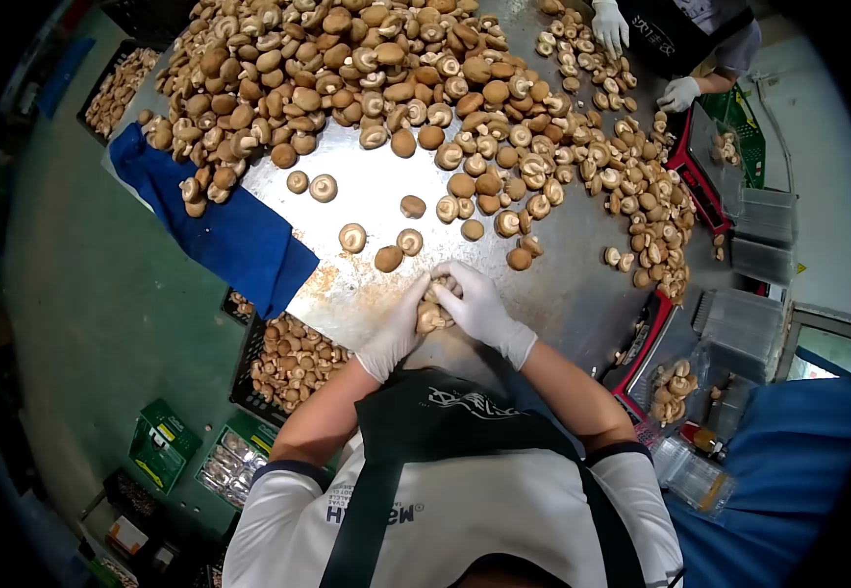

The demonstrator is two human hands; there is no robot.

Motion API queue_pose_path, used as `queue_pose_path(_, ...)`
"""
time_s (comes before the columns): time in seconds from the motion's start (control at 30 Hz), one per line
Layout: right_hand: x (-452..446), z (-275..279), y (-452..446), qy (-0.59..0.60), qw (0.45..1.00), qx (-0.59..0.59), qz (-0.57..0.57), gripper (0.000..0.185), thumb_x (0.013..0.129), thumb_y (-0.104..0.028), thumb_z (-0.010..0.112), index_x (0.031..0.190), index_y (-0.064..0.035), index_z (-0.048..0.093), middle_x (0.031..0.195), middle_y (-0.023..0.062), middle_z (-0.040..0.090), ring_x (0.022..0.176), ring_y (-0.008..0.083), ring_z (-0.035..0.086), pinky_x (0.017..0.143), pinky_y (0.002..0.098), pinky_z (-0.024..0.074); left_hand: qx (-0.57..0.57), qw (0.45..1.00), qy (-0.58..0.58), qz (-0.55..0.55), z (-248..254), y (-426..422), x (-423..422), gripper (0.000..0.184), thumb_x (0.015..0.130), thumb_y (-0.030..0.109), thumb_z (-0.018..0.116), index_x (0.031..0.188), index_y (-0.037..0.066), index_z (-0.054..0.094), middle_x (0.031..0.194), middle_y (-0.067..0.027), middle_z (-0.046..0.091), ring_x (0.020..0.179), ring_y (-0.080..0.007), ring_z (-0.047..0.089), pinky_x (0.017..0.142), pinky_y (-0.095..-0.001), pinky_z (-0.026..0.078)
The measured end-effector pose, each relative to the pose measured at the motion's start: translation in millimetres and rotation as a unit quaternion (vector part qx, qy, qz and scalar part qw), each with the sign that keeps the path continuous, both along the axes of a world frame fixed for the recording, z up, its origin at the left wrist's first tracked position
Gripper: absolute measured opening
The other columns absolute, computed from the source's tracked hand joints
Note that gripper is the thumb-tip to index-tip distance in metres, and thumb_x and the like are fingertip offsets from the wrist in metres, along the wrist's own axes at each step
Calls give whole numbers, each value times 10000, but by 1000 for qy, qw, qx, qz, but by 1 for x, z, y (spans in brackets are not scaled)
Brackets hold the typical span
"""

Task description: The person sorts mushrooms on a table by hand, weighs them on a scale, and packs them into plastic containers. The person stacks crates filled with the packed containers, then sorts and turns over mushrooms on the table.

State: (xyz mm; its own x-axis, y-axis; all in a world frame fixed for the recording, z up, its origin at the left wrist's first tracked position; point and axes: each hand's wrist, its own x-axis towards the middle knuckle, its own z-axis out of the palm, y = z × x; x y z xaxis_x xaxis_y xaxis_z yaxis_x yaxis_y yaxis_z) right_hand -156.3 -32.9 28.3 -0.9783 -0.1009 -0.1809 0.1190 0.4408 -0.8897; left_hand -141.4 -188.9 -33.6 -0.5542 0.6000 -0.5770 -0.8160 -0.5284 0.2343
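Both my hands wear white gloves and meet at the near edge of the metal table (pixel 347 176). My left hand (pixel 399 328) curls around the left side of a small cluster of shiitake mushrooms (pixel 432 317). From the right, my right hand (pixel 477 306) closes over the same cluster, its fingers bent across the top. Parts of these mushrooms are hidden by the gloves. Just beyond my hands lie loose shiitake mushrooms (pixel 388 258), some cap up and some stem up. A large heap of shiitake mushrooms (pixel 347 69) covers the far side.
A blue cloth (pixel 220 235) hangs over the table's left edge, above a black crate (pixel 249 377) of mushrooms. Red scales (pixel 646 343) and clear plastic trays (pixel 742 328) stand at the right. A co-worker's gloved hands (pixel 678 94) are at the far right. Green crates (pixel 164 446) sit on the floor.
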Motion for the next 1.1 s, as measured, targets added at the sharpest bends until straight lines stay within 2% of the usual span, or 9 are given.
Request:
queue_pose_path(0.07,1,-2,2,2,999,-23,-32,138,920,-145,574,976,-32,629,846,165,652,768,247,638,712,366,503,-36,999,17,-27,6,-3,5,385,1019,339,440,1290,74,506,1042,-105,651,771,-196,654,684,-311,568)
queue_pose_path(0.2,-80,3,10,177,939,291,-36,293,884,-214,613,1149,-89,604,964,138,609,894,319,619,815,436,491,-21,999,10,-43,1,-16,13,397,1025,333,424,1319,71,478,1085,-118,649,807,-208,657,707,-314,563)
queue_pose_path(0.27,-120,-4,14,-14,918,395,5,394,861,-294,635,1219,-133,606,1110,136,618,1033,335,611,873,434,494,-7,999,10,-43,2,-19,10,401,1029,332,412,1333,75,463,1139,-134,641,860,-223,659,729,-337,564)
queue_pose_path(0.37,-152,-7,16,-39,896,441,29,325,881,-322,564,1126,-145,683,1111,166,658,1012,342,636,873,447,511,1,999,22,-31,-3,-22,4,410,1034,327,397,1363,86,444,1192,-153,625,936,-241,658,775,-366,565)
queue_pose_path(0.6,-133,-11,58,17,939,339,-48,280,902,-258,509,1063,-157,714,1045,164,685,930,366,649,829,463,506,-35,995,81,-48,2,-21,-3,491,1037,316,367,1485,124,312,1303,-194,548,1064,-332,631,882,-431,555)
queue_pose_path(0.8,-74,-1,59,-80,971,-124,-190,264,961,-77,491,1152,-65,673,845,27,677,590,62,582,509,191,455,-56,994,91,-22,15,-11,-5,504,1039,368,346,1484,134,298,1213,-149,591,970,-259,666,745,-343,596)
queue_pose_path(0.93,13,5,17,-52,996,-64,-24,239,952,-115,555,1148,-16,648,934,79,698,741,118,624,676,281,519,-42,995,64,-71,7,-5,1,539,1039,466,279,1343,57,455,1134,-140,625,928,-227,672,692,-317,586)
queue_pose_path(1.03,38,-3,6,-166,968,-152,-110,208,924,-143,592,1087,-40,670,882,99,685,794,167,635,744,306,509,4,983,120,-142,4,-6,5,534,1044,452,267,1262,33,515,1071,-134,643,861,-220,671,664,-309,564)
queue_pose_path(1.1,35,-23,26,20,993,44,-105,203,890,-161,620,1042,-37,673,886,117,682,805,231,658,750,331,513,-64,986,75,-133,13,-1,17,520,1046,433,268,1183,15,545,1003,-131,649,809,-218,662,662,-302,540)
